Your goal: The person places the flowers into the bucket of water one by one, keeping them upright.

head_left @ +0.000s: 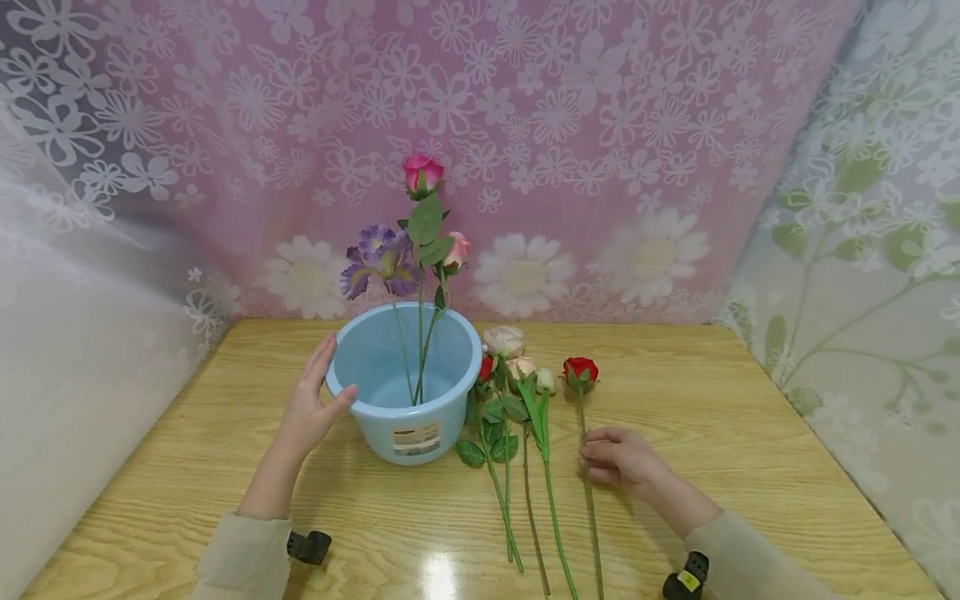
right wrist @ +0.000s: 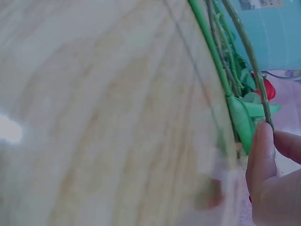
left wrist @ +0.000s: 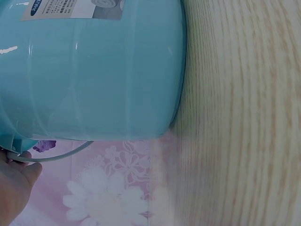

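Observation:
My left hand (head_left: 309,410) grips the left side of the light blue bucket (head_left: 453,427), thumb at the front of the rim. In the left wrist view its fingers lie by the bucket's thin handle (left wrist: 61,156). Inside the bucket lean a purple iris (head_left: 381,260), a bright pink rose (head_left: 423,173) and a light pink rose (head_left: 456,249). To the right, my right hand (head_left: 626,460) pinches the stem of a red rose (head_left: 581,372) between thumb and fingers. The right wrist view shows this stem (right wrist: 249,49) raised off the table, its shadow below.
Several more flowers lie between bucket and right hand: a cream rose (head_left: 504,341), a peach rose (head_left: 521,367), a white bud (head_left: 546,381) with green leaves and another red rose (head_left: 486,367). A floral curtain (head_left: 570,150) hangs behind the wooden table (head_left: 675,392).

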The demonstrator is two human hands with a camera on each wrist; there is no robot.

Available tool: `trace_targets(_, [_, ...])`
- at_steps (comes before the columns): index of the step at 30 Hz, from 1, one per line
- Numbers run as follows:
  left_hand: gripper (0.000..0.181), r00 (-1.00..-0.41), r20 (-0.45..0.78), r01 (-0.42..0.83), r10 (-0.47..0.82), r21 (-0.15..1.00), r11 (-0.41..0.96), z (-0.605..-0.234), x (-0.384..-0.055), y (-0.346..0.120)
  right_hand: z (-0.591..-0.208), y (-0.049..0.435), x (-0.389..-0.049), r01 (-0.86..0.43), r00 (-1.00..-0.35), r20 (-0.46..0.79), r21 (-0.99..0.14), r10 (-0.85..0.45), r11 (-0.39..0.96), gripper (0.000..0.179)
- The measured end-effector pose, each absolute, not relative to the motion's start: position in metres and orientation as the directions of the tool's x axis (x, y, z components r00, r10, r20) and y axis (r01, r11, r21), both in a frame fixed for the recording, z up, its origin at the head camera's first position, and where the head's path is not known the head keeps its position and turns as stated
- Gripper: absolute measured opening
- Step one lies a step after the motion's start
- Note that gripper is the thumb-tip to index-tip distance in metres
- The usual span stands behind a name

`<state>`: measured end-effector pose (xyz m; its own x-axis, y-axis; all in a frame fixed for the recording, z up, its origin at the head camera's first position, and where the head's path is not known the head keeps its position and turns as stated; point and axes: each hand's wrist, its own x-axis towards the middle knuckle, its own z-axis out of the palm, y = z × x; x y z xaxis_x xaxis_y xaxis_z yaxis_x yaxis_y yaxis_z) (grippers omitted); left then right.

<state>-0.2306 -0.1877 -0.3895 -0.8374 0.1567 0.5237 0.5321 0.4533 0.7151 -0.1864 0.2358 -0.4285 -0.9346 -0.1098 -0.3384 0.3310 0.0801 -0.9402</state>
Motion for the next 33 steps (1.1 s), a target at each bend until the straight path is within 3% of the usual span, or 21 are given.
trace_targets(12, [0.071, -0.835, 0.527, 0.535, 0.156, 0.714, 0.451, -0.389, -0.231, -0.188, -0.389, 0.241, -0.193, 0.242, -0.956, -0.230, -0.969, -0.181, -0.045, 0.044])
trace_targets(20, [0.071, -0.838, 0.523, 0.530, 0.158, 0.711, 0.462, -0.388, -0.230, -0.188, -0.364, 0.237, -0.203, 0.202, -0.967, -0.175, -0.970, -0.185, -0.139, 0.032])
trace_targets(26, [0.068, -0.845, 0.511, 0.522, 0.158, 0.724, 0.451, -0.364, -0.212, -0.176, -0.346, 0.231, -0.207, 0.170, -0.972, -0.137, -0.970, -0.190, -0.171, 0.021])
trace_targets(33, [0.071, -0.846, 0.509, 0.520, 0.157, 0.723, 0.455, -0.385, -0.228, -0.187, -0.326, 0.224, -0.209, 0.152, -0.973, -0.117, -0.973, -0.196, -0.171, 0.029])
